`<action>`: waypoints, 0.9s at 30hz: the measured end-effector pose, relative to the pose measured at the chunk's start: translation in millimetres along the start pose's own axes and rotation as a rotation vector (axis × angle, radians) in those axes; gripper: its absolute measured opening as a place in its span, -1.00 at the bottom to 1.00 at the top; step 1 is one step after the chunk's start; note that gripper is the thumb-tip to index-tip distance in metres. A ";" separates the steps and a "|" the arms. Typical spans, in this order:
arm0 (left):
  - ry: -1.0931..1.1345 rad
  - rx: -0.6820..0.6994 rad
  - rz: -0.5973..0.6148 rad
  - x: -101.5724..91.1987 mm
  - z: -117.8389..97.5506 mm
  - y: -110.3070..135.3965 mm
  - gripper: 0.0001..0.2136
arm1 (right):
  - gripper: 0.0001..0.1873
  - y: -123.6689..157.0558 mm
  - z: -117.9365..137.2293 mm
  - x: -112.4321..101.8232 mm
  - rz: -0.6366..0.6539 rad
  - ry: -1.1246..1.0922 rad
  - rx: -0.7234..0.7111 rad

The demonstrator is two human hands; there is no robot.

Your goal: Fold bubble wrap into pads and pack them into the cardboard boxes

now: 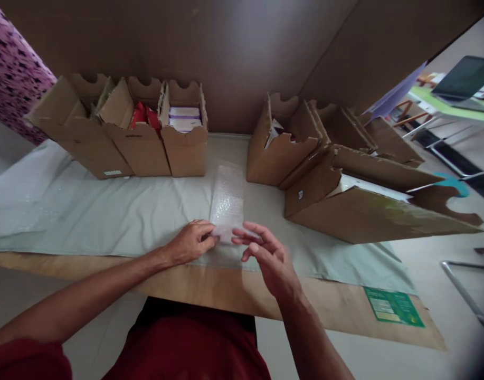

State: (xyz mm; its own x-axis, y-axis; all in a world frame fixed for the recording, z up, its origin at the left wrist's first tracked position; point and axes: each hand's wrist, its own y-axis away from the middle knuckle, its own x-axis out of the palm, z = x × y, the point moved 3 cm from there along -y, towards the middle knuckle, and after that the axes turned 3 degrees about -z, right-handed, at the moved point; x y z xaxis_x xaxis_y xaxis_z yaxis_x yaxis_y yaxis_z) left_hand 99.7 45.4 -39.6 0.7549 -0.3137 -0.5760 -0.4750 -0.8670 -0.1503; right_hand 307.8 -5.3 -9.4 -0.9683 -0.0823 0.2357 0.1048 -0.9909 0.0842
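A narrow strip of bubble wrap (228, 198) lies on the cloth in front of me, its long side pointing away. My left hand (195, 240) pinches the near left corner of that strip between thumb and fingers. On the other side, my right hand (267, 253) is held over the near right corner with fingers apart and slightly curled. Nothing shows in its grasp, and I cannot tell whether the fingertips touch the wrap.
Three cardboard boxes (188, 153) stand back left, one with red packets (143, 115), another with white-and-purple boxes (185, 119). Several more cardboard boxes (281, 153) stand right. Loose bubble wrap (24, 195) lies far left. A green label (394, 307) is near the table's front edge.
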 end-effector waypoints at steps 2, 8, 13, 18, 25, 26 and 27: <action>0.068 -0.121 -0.055 2.9 2.7 -6.4 -0.83 | -0.31 -16.6 -0.5 -3.2 0.017 0.057 -0.068; 0.192 -0.258 -0.209 5.6 9.4 -16.7 -0.49 | -0.40 -19.1 -9.7 -9.4 0.035 0.567 -0.324; 0.127 -0.185 -0.253 6.4 7.6 -16.4 -0.43 | -0.49 -20.6 -24.1 -7.3 0.124 1.020 -0.459; 0.010 -0.221 -0.220 5.3 9.6 -22.6 -0.54 | -0.53 -28.5 -25.1 -5.2 0.145 1.167 -0.505; -0.155 -0.303 -0.128 -2.9 5.8 -38.8 -0.58 | -0.57 -37.8 -17.2 -1.0 0.166 1.297 -0.509; -0.174 -0.308 -0.119 -3.0 5.5 -40.1 -0.58 | -0.57 -39.2 -17.6 -0.5 0.166 1.323 -0.517; -0.193 -0.312 -0.109 -2.7 5.7 -40.9 -0.57 | -0.57 -40.1 -18.5 -0.2 0.167 1.346 -0.523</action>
State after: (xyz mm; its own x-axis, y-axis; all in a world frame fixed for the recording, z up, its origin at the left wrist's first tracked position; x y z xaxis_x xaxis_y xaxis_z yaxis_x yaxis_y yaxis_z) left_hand 114.5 84.0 -36.5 0.6803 -0.1603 -0.7152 -0.2138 -0.9768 0.0155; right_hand 299.5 32.6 -30.8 -0.4597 0.0579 -0.8862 0.4268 -0.8607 -0.2776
